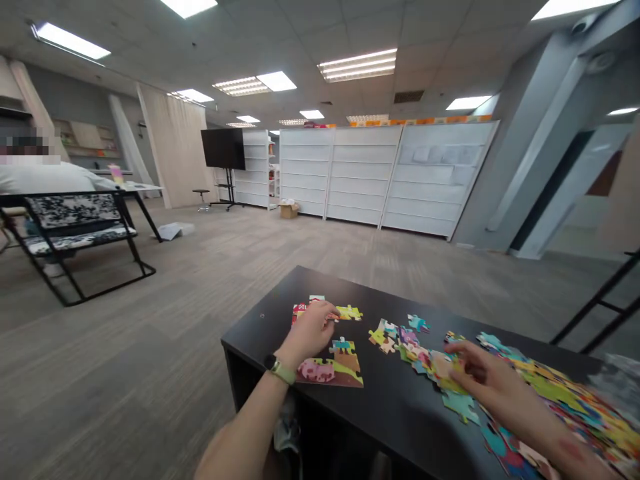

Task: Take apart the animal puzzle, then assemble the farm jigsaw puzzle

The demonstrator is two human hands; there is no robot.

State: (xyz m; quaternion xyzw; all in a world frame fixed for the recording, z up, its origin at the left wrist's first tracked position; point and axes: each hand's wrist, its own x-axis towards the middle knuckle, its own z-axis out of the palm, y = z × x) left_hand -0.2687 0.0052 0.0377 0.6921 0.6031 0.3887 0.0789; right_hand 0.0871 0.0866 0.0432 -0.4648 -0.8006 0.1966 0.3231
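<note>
My left hand [311,328], with a watch on the wrist, is over the left part of the black table. Its fingers are pinched together at a small puzzle piece, mostly hidden under them. Around it are a red-and-white puzzle section [299,312], a yellow-green puzzle section [349,313] and a joined section with a pink animal shape [317,371]. My right hand [483,373] hovers at the near edge of the loose puzzle pieces [555,387], thumb and fingers apart. Below its thumb lies a teal puzzle piece [461,405].
The black table [380,393] bears a small cluster of puzzle pieces [384,335] mid-table and clear plastic wrap [620,380] at its right end. To the left, a person [55,175] sits on a patterned chair [75,210]. White shelves [360,177] and a screen [223,148] stand behind.
</note>
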